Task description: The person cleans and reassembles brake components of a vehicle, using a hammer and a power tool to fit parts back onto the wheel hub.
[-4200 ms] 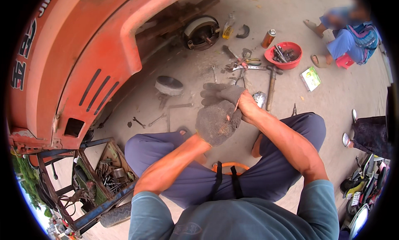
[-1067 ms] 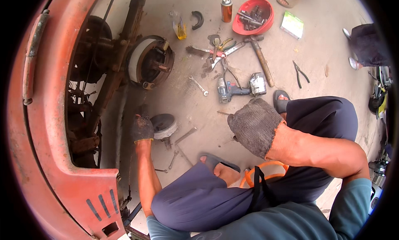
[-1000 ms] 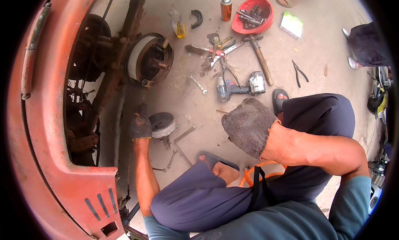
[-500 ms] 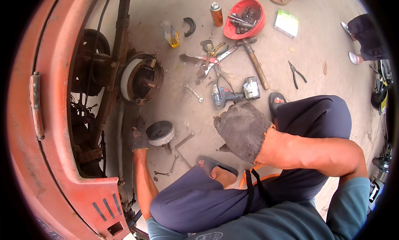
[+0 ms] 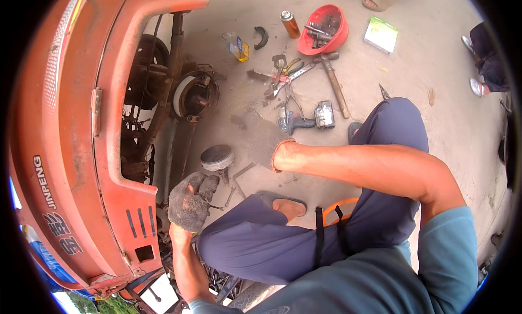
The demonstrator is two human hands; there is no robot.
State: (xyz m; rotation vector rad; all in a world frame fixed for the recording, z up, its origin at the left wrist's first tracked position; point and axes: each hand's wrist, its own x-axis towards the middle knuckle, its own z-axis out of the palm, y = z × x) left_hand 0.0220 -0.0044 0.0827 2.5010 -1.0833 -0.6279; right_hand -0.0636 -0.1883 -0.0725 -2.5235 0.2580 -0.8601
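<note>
My left hand (image 5: 190, 202), in a dark grey work glove, is curled closed beside the red vehicle body (image 5: 117, 200). Whatever its fingers may hold is hidden. Smeared by motion, my gloved right hand (image 5: 261, 134) reaches over the floor left of the cordless drill (image 5: 296, 121), its fingers unclear. Between and below the hands stands a round drum-like part (image 5: 216, 157) with a dark top and pale rim. An L-shaped bar (image 5: 243, 170) lies beside it. At the vehicle's underside, the wheel hub (image 5: 196, 96) shows its open brake assembly.
Pliers (image 5: 293, 99) and other hand tools lie piled near a hammer (image 5: 334, 86). Behind them are a red helmet (image 5: 338, 39) full of sockets, a spray can (image 5: 290, 25), a yellow-labelled bag (image 5: 238, 48), a curved brake shoe (image 5: 261, 37) and a box (image 5: 380, 35). People's feet (image 5: 477, 87) show at right.
My left hand has come back toward me from beside the drum-like part. My right hand has swung left and away from my knee. The view has shifted, showing more of the vehicle.
</note>
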